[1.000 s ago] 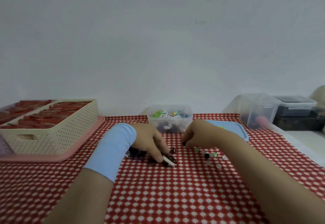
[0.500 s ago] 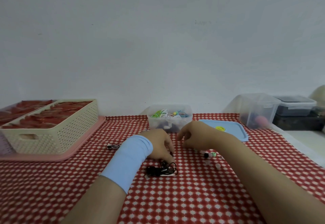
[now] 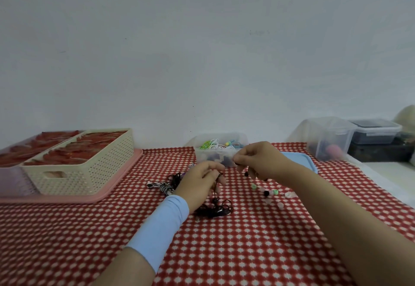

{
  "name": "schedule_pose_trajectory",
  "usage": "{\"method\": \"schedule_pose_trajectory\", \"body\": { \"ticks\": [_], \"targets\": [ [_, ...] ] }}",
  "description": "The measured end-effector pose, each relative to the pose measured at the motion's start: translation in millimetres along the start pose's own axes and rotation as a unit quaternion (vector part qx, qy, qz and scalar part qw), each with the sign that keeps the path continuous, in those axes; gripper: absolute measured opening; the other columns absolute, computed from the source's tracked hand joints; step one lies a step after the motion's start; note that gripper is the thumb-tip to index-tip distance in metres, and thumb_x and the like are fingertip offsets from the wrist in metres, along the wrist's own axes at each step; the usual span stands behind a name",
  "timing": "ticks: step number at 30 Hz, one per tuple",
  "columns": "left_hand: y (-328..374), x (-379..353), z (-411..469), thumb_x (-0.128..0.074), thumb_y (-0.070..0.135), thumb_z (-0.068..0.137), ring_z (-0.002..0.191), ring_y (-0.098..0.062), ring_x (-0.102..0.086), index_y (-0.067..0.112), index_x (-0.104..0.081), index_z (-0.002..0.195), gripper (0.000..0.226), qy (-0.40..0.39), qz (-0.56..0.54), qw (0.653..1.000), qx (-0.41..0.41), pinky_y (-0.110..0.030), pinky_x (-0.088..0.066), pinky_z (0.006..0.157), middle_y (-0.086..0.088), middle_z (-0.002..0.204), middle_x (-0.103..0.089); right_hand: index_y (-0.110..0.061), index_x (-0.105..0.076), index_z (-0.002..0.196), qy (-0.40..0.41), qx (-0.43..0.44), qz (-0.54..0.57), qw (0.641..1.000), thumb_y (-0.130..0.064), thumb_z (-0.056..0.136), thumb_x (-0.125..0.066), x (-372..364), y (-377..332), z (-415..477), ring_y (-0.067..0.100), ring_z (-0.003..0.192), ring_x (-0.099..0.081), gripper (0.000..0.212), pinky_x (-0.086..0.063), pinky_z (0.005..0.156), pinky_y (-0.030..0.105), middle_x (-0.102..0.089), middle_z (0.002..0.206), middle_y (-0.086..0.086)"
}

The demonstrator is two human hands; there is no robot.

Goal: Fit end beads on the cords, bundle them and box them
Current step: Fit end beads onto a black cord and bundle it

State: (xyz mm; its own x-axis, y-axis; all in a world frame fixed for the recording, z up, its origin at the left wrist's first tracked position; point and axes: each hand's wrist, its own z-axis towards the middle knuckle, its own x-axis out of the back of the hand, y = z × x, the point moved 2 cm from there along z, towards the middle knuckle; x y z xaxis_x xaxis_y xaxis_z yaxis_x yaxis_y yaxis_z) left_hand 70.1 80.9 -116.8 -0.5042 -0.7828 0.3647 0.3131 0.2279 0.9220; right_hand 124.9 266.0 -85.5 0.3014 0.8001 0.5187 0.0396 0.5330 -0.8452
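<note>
A tangle of black cord [image 3: 213,209] lies on the red checked cloth, one strand rising to my left hand [image 3: 199,183], which pinches it just above the table. My right hand [image 3: 258,161] is raised a little to the right, fingertips pinched together on something too small to make out. Loose beads [image 3: 267,192] in green, black, pink and white are scattered under and beside my right wrist. A black-and-white striped cord bundle [image 3: 165,187] lies left of my left hand. The small clear box [image 3: 202,156] with coloured cords stands behind both hands.
A cream perforated basket [image 3: 89,173] with red items sits on a pink tray [image 3: 107,192] at the left. A blue lid [image 3: 307,162] lies behind my right hand. Clear tubs [image 3: 327,142] and a dark lidded box [image 3: 375,133] stand at the right.
Both hands have lifted off the cloth; my left hand has drawn a strand of the black cord upward, and my right hand has risen toward the clear box.
</note>
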Motion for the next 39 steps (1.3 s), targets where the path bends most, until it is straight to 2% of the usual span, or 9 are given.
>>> {"method": "schedule_pose_trajectory", "body": {
  "ticks": [2,5,8,10,15,19,25,30,39],
  "targets": [
    [2,-6,-2,-0.045,0.013,0.102,0.067,-0.008,-0.061,0.018,-0.069,0.106,0.025,0.001,-0.046,0.999,0.008,-0.019,-0.048,0.059,0.001,0.084,-0.071,-0.001,-0.076,0.089,-0.012,-0.018,0.077,0.997,-0.020,0.093,-0.072,0,-2,-9,0.012,0.048,-0.049,0.020,-0.035,0.042,0.020,-0.071,0.076,0.017],
    [3,-15,-4,-0.054,0.015,0.099,0.070,-0.009,-0.062,0.015,-0.070,0.109,0.019,0.000,-0.071,0.997,0.010,-0.020,-0.049,0.062,0.004,0.084,-0.074,-0.003,-0.078,0.095,-0.031,-0.041,0.157,0.986,-0.013,0.091,-0.074,-3,0,-22,0.010,0.047,-0.044,0.012,-0.030,0.042,0.020,-0.058,0.060,0.009],
    [3,-21,-7,-0.050,0.011,0.101,0.072,-0.012,-0.065,0.015,-0.064,0.114,0.020,-0.003,-0.131,0.991,0.016,-0.024,-0.049,0.063,0.000,0.087,-0.075,-0.005,-0.077,0.096,-0.027,-0.056,0.192,0.980,-0.013,0.093,-0.071,-10,6,-34,0.010,0.048,-0.045,0.011,-0.028,0.042,0.020,-0.063,0.068,0.008],
    [1,-24,-12,-0.047,0.011,0.103,0.073,-0.014,-0.067,0.012,-0.063,0.111,0.018,-0.007,-0.212,0.977,0.034,-0.023,-0.050,0.063,-0.004,0.087,-0.075,-0.006,-0.078,0.099,-0.024,-0.070,0.231,0.970,-0.013,0.093,-0.070,-13,9,-40,0.009,0.047,-0.044,0.012,-0.027,0.041,0.019,-0.063,0.063,0.003],
    [-4,-25,-21,-0.050,0.009,0.100,0.073,-0.014,-0.065,0.006,-0.067,0.108,0.019,-0.025,-0.307,0.951,0.034,-0.023,-0.052,0.065,-0.007,0.086,-0.071,-0.005,-0.075,0.100,-0.032,-0.084,0.303,0.949,-0.007,0.091,-0.070,-16,11,-48,0.009,0.046,-0.044,0.010,-0.027,0.037,0.017,-0.068,0.067,0.002],
    [-3,-24,-24,-0.052,0.010,0.099,0.071,-0.012,-0.065,0.010,-0.070,0.108,0.021,-0.038,-0.296,0.954,0.029,-0.021,-0.053,0.064,-0.005,0.080,-0.070,-0.004,-0.077,0.102,-0.048,-0.082,0.284,0.954,-0.011,0.092,-0.070,-20,11,-48,0.009,0.049,-0.043,0.015,-0.026,0.038,0.017,-0.063,0.066,0.003],
    [-4,-23,-23,-0.055,0.007,0.097,0.075,-0.013,-0.067,0.009,-0.072,0.109,0.021,-0.044,-0.285,0.957,0.030,-0.022,-0.055,0.067,-0.007,0.088,-0.073,-0.002,-0.076,0.106,-0.077,-0.069,0.320,0.942,-0.011,0.095,-0.063,-21,12,-49,0.007,0.050,-0.045,0.019,-0.028,0.038,0.015,-0.070,0.075,0.004],
    [-5,-23,-23,-0.057,0.007,0.096,0.074,-0.012,-0.066,0.007,-0.072,0.110,0.020,-0.046,-0.281,0.958,0.030,-0.022,-0.055,0.067,-0.007,0.087,-0.073,-0.003,-0.075,0.108,-0.098,-0.064,0.330,0.937,-0.018,0.084,-0.069,-24,12,-49,0.008,0.052,-0.046,0.030,-0.028,0.039,0.015,-0.067,0.078,0.006],
    [-4,-21,-24,-0.057,0.006,0.096,0.069,-0.010,-0.065,0.007,-0.073,0.104,0.018,-0.043,-0.296,0.954,0.035,-0.020,-0.054,0.064,-0.005,0.081,-0.073,0.000,-0.076,0.110,-0.085,-0.053,0.307,0.947,-0.010,0.093,-0.066,-26,8,-52,0.011,0.054,-0.051,0.022,-0.034,0.039,0.017,-0.069,0.079,0.008]
  ]
}}
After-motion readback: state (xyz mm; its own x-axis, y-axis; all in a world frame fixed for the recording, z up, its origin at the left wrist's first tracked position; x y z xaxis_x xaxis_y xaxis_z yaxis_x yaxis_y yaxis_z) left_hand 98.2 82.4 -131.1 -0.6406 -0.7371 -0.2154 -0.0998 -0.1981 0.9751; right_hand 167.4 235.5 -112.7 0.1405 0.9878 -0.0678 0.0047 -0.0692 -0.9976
